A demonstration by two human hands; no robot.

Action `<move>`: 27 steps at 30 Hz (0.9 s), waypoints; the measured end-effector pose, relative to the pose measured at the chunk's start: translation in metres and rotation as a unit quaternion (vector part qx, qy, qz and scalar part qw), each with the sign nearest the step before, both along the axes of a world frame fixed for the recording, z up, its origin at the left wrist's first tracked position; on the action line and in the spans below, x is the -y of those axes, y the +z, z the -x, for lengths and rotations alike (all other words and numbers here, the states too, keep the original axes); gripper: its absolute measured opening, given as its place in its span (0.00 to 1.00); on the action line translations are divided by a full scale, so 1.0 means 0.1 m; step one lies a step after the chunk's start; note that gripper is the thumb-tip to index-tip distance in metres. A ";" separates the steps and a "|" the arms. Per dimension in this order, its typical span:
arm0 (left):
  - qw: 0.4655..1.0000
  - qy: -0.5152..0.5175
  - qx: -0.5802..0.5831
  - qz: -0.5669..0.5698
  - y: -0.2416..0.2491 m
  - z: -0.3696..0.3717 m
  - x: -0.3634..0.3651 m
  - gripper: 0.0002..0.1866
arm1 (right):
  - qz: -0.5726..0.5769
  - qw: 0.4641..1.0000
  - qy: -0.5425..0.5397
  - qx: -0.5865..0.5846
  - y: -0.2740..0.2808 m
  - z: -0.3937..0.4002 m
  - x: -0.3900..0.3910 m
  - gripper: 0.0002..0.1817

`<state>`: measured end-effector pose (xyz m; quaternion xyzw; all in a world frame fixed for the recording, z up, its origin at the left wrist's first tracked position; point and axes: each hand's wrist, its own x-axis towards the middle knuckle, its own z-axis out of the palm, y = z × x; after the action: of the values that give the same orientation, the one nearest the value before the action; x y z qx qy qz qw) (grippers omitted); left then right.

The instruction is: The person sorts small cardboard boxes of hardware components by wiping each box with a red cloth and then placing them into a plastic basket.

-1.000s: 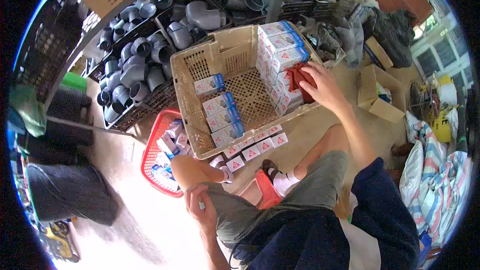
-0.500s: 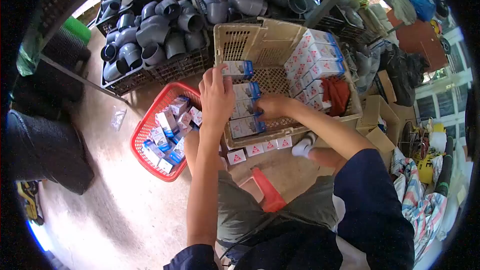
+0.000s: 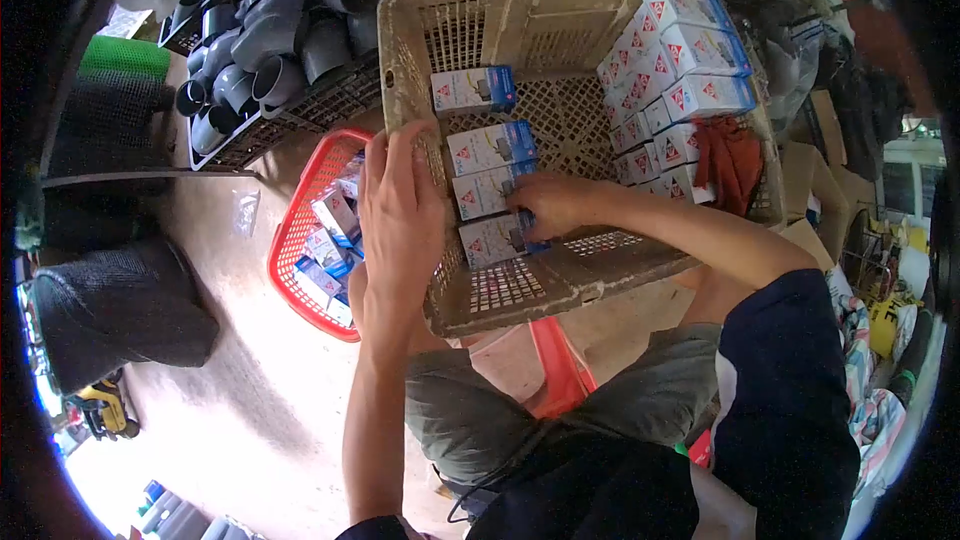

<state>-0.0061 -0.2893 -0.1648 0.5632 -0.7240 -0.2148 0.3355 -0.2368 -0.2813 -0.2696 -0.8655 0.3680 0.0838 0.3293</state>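
Note:
My left hand (image 3: 400, 208) is wrapped over the left rim of a dirty beige plastic crate (image 3: 590, 280), its fingertips partly hidden. Inside the crate, my right hand (image 3: 552, 204) has its fingers curled at the blue end of a small white-and-blue box (image 3: 482, 192). Another such box (image 3: 492, 146) lies just behind that one, and one more (image 3: 490, 240) lies in front. Farther back along the left wall is a separate box (image 3: 472, 90). Stacked white-and-blue boxes (image 3: 690, 50) fill the crate's right side, with a reddish-brown cloth (image 3: 730, 162) beside them.
A red plastic basket (image 3: 283, 275) holding more small boxes stands left of the crate. Black crates of grey pipe elbows (image 3: 270, 35) are behind it. A red stool (image 3: 552, 365) shows between my legs. Rolled black mesh (image 3: 125, 315) stands at far left.
The crate appears larger and nearer, its front wall now covering the floor boxes seen earlier. My left hand has shifted from a box at the wall onto the rim. My right hand stays among the boxes.

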 end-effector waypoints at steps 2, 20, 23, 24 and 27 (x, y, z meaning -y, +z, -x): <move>0.999 -0.012 0.033 -0.005 0.05 0.01 0.02 0.17 | -0.010 1.000 0.013 -0.021 0.00 -0.01 -0.05 0.23; 0.823 -0.347 0.394 -0.218 -0.62 0.53 0.55 0.22 | -0.048 0.992 -0.113 -0.036 -0.02 0.11 0.07 0.25; 0.801 -0.334 0.434 -0.241 -0.92 0.55 0.67 0.22 | 0.027 0.983 -0.182 -0.024 -0.03 0.19 0.08 0.32; 0.804 -0.318 0.437 -0.248 -0.95 0.57 0.68 0.21 | 0.049 0.978 -0.203 -0.023 -0.04 0.20 0.06 0.34; 0.796 -0.291 0.453 -0.277 -0.99 0.60 0.63 0.21 | 0.011 0.969 -0.248 -0.003 -0.06 0.20 0.08 0.38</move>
<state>-0.0666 -0.3522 -0.2634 0.4279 -0.8325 -0.2141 -0.2793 -0.2568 -0.2891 -0.2758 -0.7503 0.5730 -0.0022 0.3297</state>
